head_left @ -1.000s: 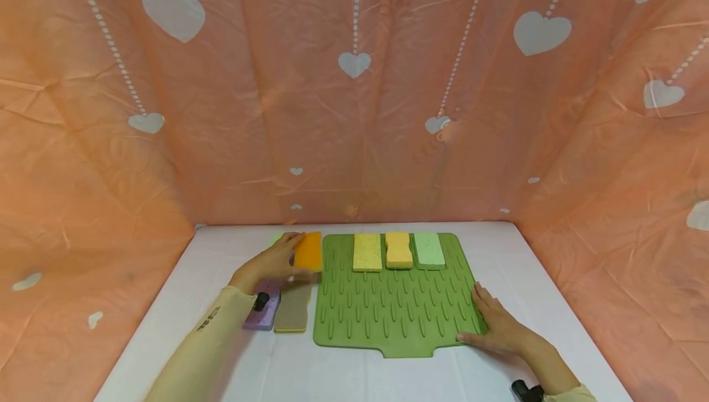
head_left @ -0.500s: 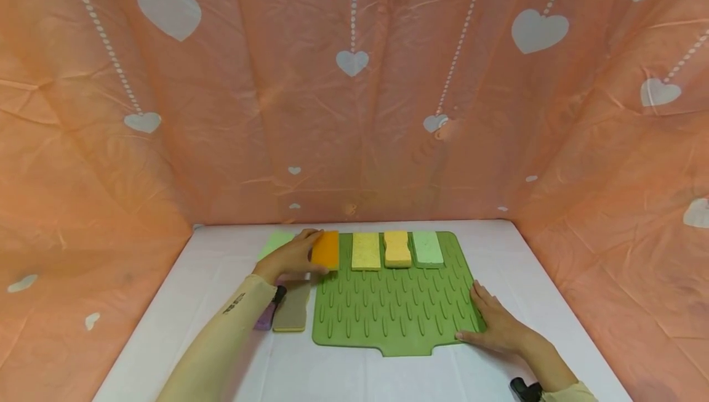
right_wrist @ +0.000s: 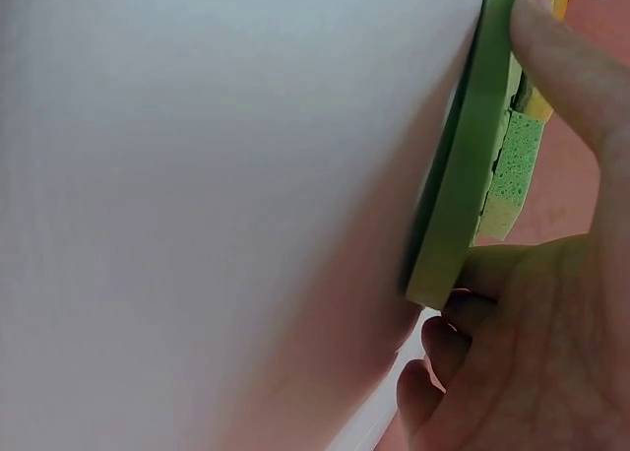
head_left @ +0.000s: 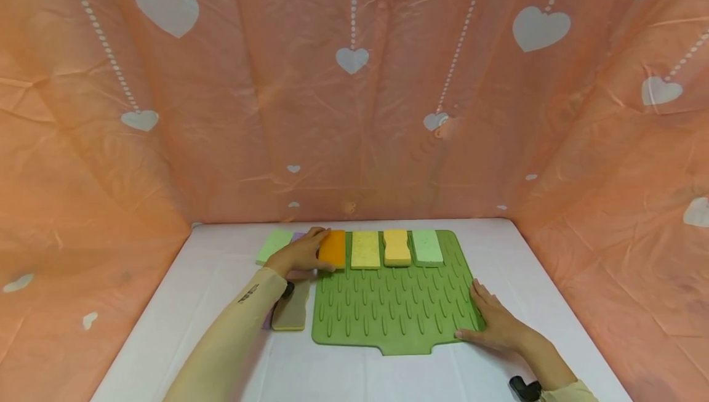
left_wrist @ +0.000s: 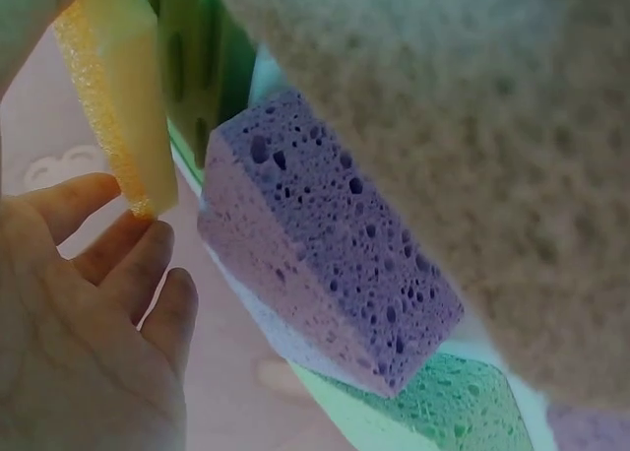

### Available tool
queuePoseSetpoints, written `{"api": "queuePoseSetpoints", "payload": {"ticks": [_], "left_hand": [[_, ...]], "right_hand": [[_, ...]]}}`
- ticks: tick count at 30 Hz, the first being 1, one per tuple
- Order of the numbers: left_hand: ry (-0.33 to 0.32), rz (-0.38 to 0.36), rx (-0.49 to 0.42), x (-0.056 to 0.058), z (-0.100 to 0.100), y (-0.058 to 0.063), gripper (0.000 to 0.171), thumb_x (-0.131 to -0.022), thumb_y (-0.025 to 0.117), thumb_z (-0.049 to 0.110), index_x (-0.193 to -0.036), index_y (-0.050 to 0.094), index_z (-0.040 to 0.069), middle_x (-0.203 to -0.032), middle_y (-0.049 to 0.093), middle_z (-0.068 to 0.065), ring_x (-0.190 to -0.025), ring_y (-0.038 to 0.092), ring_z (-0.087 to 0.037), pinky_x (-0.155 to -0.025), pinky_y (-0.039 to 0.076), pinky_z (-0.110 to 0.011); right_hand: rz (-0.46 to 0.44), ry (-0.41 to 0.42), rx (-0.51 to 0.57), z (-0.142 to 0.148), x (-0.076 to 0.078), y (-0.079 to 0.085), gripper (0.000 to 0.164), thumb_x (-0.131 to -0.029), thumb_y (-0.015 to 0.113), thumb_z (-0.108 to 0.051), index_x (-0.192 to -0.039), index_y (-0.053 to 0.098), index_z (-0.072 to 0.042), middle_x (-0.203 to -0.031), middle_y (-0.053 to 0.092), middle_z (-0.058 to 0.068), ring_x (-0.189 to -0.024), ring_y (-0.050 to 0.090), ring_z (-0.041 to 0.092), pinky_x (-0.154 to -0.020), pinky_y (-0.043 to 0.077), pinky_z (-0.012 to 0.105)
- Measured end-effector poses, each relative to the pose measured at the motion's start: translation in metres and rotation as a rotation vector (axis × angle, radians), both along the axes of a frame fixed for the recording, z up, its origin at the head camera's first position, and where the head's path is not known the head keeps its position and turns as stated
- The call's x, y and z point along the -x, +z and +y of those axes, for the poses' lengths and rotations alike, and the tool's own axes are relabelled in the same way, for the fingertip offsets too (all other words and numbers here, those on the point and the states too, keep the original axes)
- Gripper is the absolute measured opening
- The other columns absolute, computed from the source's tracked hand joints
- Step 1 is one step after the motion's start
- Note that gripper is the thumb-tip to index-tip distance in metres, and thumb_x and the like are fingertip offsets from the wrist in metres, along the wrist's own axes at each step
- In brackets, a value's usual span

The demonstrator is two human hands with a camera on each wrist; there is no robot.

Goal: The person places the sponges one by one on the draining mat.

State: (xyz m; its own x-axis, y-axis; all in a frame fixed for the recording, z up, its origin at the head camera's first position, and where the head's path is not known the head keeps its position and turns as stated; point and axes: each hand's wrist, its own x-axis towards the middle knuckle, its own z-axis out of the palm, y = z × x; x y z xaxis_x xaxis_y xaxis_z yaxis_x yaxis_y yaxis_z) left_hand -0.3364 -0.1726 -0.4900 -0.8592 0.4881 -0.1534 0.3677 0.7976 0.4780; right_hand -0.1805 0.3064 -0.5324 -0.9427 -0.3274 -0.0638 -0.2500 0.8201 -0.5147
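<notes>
At the back left corner of the green ridged mat (head_left: 388, 322), my left hand (head_left: 299, 254) pinches an orange-topped sponge (head_left: 335, 248) between thumb and fingers. It overlaps the mat, left of a yellow sponge (head_left: 365, 250). In the left wrist view its yellow side (left_wrist: 123, 87) shows between the fingers. My right hand (head_left: 495, 322) rests on the mat's right edge, thumb on top near the front corner. Seen from the right wrist, the thumb lies over the mat rim (right_wrist: 458, 185) and the other fingers are beside it.
Further right on the mat's back row are a wavy yellow-orange sponge (head_left: 397, 247) and a mint-green one (head_left: 428, 248). Left of the mat lie a light green sponge (head_left: 273, 247), a purple sponge (left_wrist: 320, 244) and a grey-brown wavy one (head_left: 290, 311). An orange heart-print curtain surrounds the table.
My left hand has carried the orange sponge rightward from beside the mat onto its back left corner. The light green sponge is now more exposed. My right hand has stayed on the mat's edge.
</notes>
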Motion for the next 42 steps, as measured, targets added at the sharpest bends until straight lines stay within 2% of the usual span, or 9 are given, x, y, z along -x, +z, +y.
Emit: {"api": "queuePoseSetpoints", "payload": {"ticks": [5,15,27,32,42], "left_hand": [[0.008,0.001,0.025,0.0017,0.0025,-0.0012,0.11,-0.093,0.085,0.047,-0.172,0.02,0.007,-0.176,0.019,-0.02,-0.156,0.034,-0.044,-0.12,0.041,-0.061],[0.003,0.006,0.028,0.0023,0.0041,-0.0038,0.111,-0.092,0.085,0.049,-0.172,0.021,0.006,-0.175,0.021,-0.02,-0.154,0.038,-0.044,-0.12,0.041,-0.061],[0.006,-0.002,0.074,0.0044,0.0055,-0.0061,0.112,-0.092,0.084,0.051,-0.172,0.019,0.007,-0.177,0.018,-0.021,-0.159,0.026,-0.046,-0.124,0.033,-0.064],[0.01,-0.012,0.089,0.005,0.0065,-0.008,0.114,-0.092,0.083,0.053,-0.173,0.017,0.007,-0.178,0.015,-0.021,-0.161,0.019,-0.047,-0.127,0.026,-0.065],[0.002,-0.009,0.067,0.0002,0.0045,-0.0021,0.113,-0.093,0.082,0.052,-0.173,0.016,0.008,-0.179,0.012,-0.021,-0.163,0.015,-0.046,-0.128,0.023,-0.066]], "right_hand": [[0.009,0.006,-0.001,-0.0014,-0.002,0.0035,0.12,-0.084,0.089,-0.049,-0.159,0.026,0.021,-0.17,0.015,0.039,-0.155,0.019,0.06,-0.124,0.021,0.072],[0.01,0.013,-0.015,-0.0016,-0.0007,0.0029,0.119,-0.085,0.089,-0.049,-0.159,0.025,0.02,-0.171,0.015,0.038,-0.155,0.02,0.06,-0.124,0.023,0.071],[0.013,0.006,-0.007,-0.0012,-0.0021,0.0017,0.12,-0.085,0.089,-0.048,-0.159,0.025,0.021,-0.17,0.015,0.039,-0.155,0.019,0.06,-0.124,0.021,0.071],[0.008,0.002,-0.004,-0.0016,-0.0021,0.0007,0.12,-0.085,0.089,-0.048,-0.159,0.025,0.021,-0.17,0.015,0.04,-0.155,0.019,0.06,-0.124,0.021,0.071],[0.005,-0.001,-0.009,-0.001,-0.0017,0.0012,0.12,-0.084,0.089,-0.048,-0.159,0.025,0.021,-0.17,0.015,0.039,-0.155,0.019,0.059,-0.124,0.02,0.071]]}}
